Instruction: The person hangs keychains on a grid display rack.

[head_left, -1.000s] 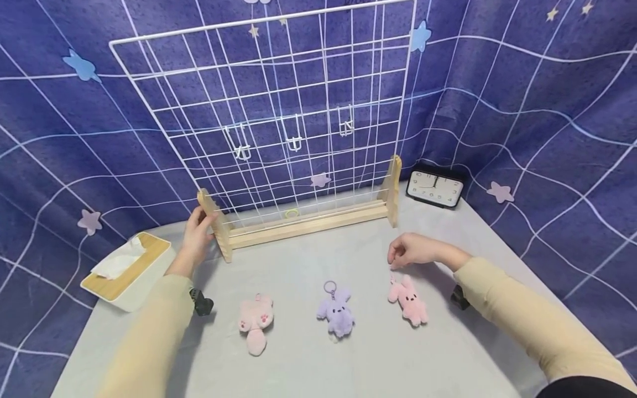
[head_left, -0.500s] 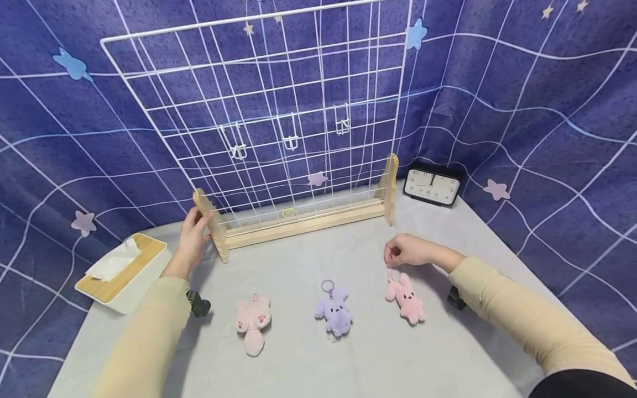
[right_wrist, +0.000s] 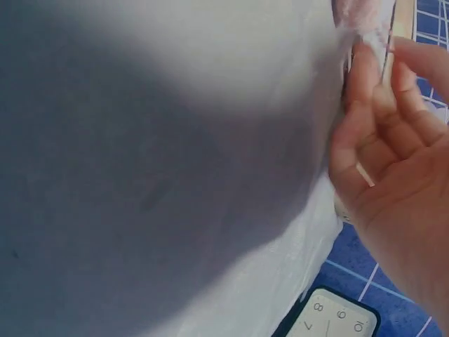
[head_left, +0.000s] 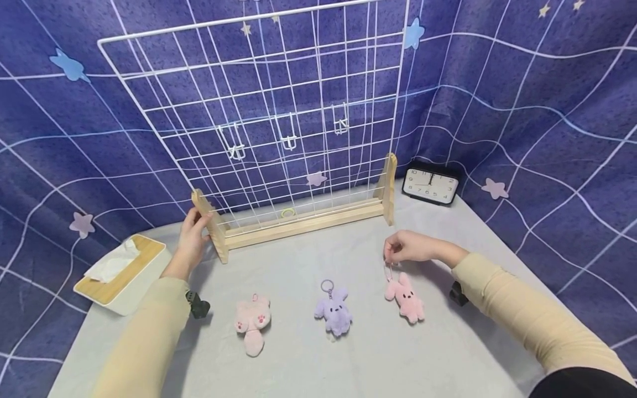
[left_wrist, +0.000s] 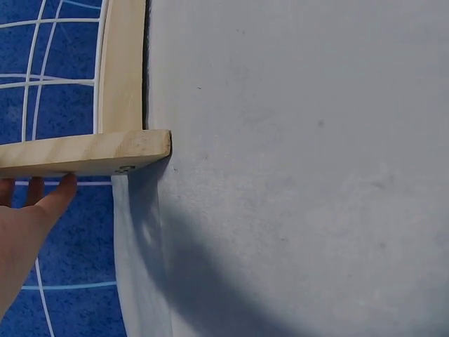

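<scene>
In the head view my left hand touches the left wooden foot of a white wire grid rack. Its fingertips lie against the outer face of the wood in the left wrist view. My right hand pinches the strap at the top of a pink plush bunny keychain, whose body lies tilted on the table. A purple plush keychain with a ring lies mid-table. Farther left is a pale pink plush keychain, paw prints showing.
Three white hooks, among them a middle hook, hang in a row on the grid. A tissue box stands at the left, a clock at the back right. Behind the grey-clothed table hangs a blue curtain.
My right hand has risen slightly, and the strap of the pink bunny keychain now shows stretched below the fingers. The left hand stays at the wooden foot. The head view has shifted a little.
</scene>
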`<state>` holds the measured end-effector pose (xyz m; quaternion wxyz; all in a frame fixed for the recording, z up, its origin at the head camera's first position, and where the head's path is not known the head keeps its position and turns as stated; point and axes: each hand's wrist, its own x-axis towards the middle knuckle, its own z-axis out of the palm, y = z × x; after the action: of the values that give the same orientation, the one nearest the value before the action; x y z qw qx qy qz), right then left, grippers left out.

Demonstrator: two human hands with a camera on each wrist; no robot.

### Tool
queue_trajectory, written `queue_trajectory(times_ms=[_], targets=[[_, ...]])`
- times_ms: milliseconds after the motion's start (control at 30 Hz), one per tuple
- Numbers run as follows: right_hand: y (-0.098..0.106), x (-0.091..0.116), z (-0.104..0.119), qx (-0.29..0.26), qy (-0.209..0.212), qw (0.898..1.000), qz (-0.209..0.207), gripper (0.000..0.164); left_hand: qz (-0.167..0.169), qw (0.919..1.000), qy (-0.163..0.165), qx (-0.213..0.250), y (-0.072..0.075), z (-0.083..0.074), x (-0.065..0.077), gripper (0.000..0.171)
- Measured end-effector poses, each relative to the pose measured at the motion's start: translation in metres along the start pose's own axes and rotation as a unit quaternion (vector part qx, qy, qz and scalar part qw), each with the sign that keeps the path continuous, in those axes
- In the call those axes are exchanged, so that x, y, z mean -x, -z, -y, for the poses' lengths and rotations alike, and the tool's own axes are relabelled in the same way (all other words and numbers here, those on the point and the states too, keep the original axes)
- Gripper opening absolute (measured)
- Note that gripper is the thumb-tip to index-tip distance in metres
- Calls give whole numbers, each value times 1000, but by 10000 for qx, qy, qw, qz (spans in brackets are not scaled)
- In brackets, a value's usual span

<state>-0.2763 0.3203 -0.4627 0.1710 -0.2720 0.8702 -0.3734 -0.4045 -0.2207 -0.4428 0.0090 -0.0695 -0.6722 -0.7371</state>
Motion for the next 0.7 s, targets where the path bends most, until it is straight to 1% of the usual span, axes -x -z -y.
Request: queue_trajectory(times_ms=[167, 433, 567, 700], targets=[[-1, -1, 2, -432, 143, 9988, -200, 11, 34, 10000, 36, -37, 2, 0, 1, 32], [-1, -3, 5, -1075, 474, 9931, -65, 6, 82, 9999, 91, -34, 2, -5, 2, 36], [0, -3, 11, -1224, 578, 9908, -29, 8, 101, 9999, 64, 38, 4, -4, 1, 32], [1, -3, 17, -1221, 606, 9907, -36, 7, 164, 9999, 2, 11, 4, -4, 2, 27]])
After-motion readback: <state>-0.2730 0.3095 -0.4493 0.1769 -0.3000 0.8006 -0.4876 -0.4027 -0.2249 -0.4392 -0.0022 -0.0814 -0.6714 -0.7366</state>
